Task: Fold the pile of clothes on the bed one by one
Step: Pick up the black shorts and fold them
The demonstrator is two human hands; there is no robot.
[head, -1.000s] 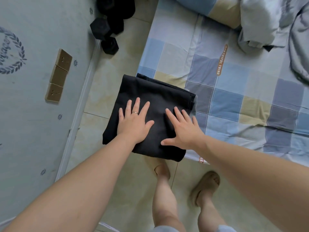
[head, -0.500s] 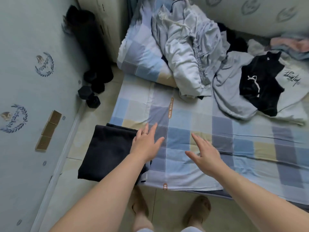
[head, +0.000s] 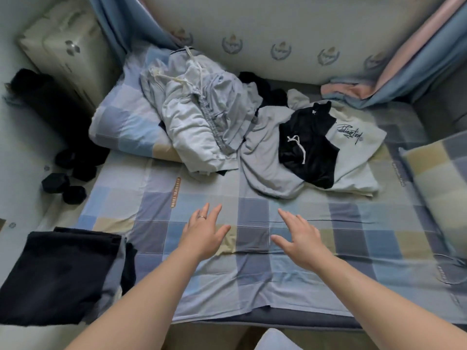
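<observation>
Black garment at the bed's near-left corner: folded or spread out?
Folded: the black garment lies as a flat, compact rectangle with layered edges showing at its right side.

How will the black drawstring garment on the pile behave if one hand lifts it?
Probably floppy: the black drawstring garment lies crumpled, draped over the pale grey top. It likely lifts off alone, since it lies on top. Its white cord may dangle.

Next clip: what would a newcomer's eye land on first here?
The left hand and right hand hover open over the checked bedsheet, holding nothing. Beyond them sprawls a rumpled pile of clothes, a black drawstring garment lying on its right side. A folded black garment sits at the bed's near left corner.
</observation>
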